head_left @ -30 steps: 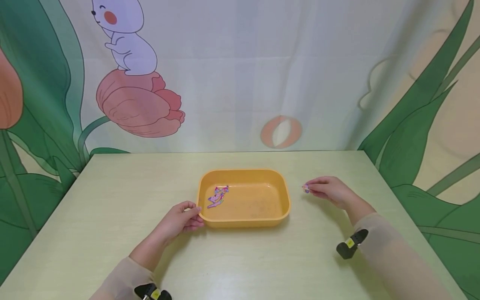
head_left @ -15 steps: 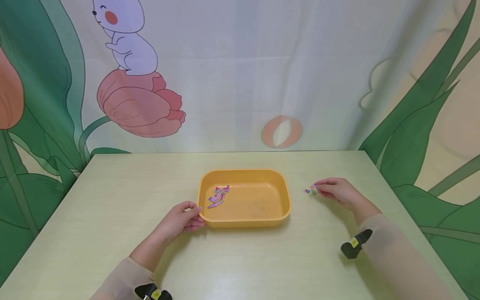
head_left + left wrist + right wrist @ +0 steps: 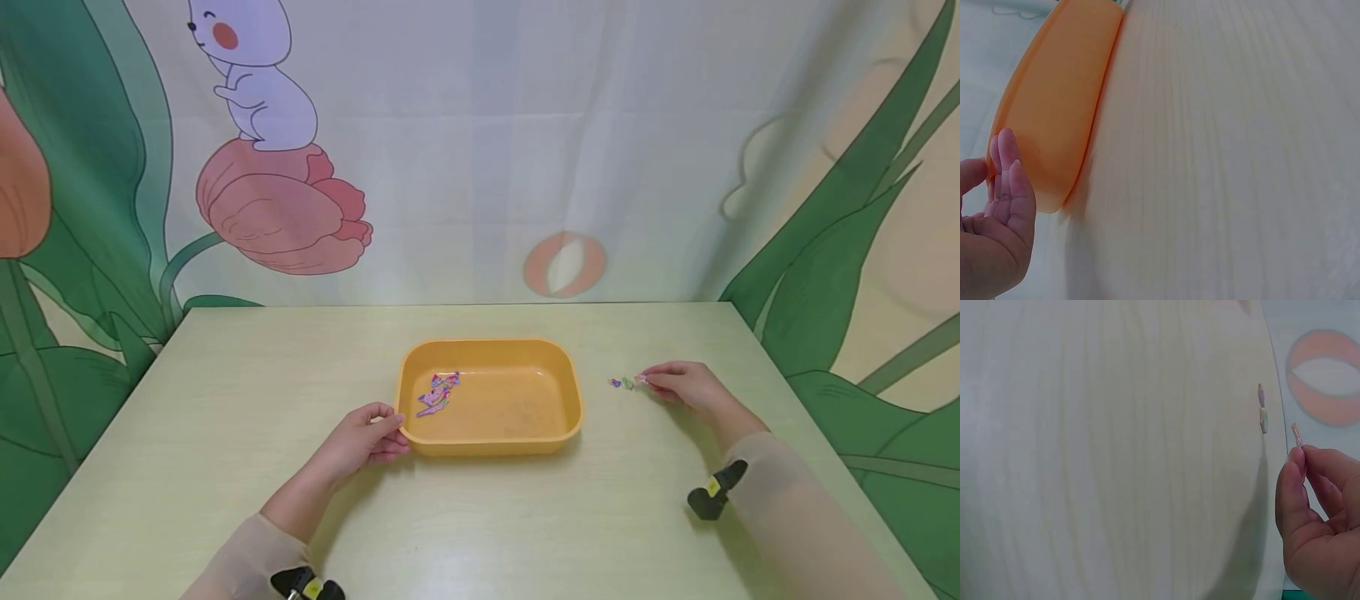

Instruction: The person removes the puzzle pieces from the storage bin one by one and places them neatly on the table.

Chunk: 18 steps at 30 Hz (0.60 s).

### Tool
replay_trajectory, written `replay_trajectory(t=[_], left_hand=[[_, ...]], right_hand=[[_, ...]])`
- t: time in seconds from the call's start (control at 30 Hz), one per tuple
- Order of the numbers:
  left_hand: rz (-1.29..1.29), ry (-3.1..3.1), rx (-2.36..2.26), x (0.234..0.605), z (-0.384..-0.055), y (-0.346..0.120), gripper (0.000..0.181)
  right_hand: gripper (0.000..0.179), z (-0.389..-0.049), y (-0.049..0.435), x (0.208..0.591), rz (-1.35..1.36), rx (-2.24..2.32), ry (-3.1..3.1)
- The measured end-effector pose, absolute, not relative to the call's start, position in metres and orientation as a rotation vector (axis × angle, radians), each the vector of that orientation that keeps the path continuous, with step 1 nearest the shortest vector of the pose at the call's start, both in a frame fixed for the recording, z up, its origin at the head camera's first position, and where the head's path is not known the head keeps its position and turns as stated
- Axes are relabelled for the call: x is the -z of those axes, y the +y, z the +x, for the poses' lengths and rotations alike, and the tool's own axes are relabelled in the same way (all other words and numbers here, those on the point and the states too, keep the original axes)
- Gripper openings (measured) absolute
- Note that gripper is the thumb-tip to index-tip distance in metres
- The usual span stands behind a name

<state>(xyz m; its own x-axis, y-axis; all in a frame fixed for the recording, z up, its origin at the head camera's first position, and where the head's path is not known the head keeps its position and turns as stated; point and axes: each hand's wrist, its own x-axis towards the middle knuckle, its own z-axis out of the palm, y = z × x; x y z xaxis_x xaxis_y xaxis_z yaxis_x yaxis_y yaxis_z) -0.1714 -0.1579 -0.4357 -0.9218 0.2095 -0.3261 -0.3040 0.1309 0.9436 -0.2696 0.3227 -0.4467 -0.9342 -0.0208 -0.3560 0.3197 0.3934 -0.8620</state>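
Observation:
In the head view my left hand [image 3: 369,435] holds the front left corner of a yellow-orange plastic tray [image 3: 491,447], thumb at the rim and fingers along the outer wall. Flat pink-and-purple patterned pieces [image 3: 438,393] lie at the tray's left side. To the right of the tray, my right hand [image 3: 692,388] pinches a small pinkish piece [image 3: 1296,434] between thumb and fingertips. Beside those fingertips a small purple piece [image 3: 615,382] and a small greenish piece [image 3: 627,383] lie in a row on the table. What kind these pieces are is too small to tell.
The pale wood-grain table [image 3: 480,525] carries the tray near its middle. Behind its far edge hangs a printed curtain [image 3: 450,167] with a cartoon animal and flowers. A black wrist camera [image 3: 716,492] sits on the right sleeve, another [image 3: 306,583] on the left.
My right hand has shifted to the right, away from the tray. It has left the purple piece and then the greenish piece on the table. The left hand has stayed at the tray.

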Motion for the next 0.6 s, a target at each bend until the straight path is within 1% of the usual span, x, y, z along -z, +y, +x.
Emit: replay_trajectory(t=[0.33, 0.6], left_hand=[[-0.097, 2.036, -1.846, 0.437, -0.172, -0.158, 0.024], [-0.092, 2.030, -1.851, 0.437, -0.172, -0.158, 0.025]], right_hand=[[0.037, -0.274, 0.323, 0.457, 0.361, 1.459, 2.397], [0.037, -0.275, 0.318, 0.456, 0.437, 1.457, 2.413]])
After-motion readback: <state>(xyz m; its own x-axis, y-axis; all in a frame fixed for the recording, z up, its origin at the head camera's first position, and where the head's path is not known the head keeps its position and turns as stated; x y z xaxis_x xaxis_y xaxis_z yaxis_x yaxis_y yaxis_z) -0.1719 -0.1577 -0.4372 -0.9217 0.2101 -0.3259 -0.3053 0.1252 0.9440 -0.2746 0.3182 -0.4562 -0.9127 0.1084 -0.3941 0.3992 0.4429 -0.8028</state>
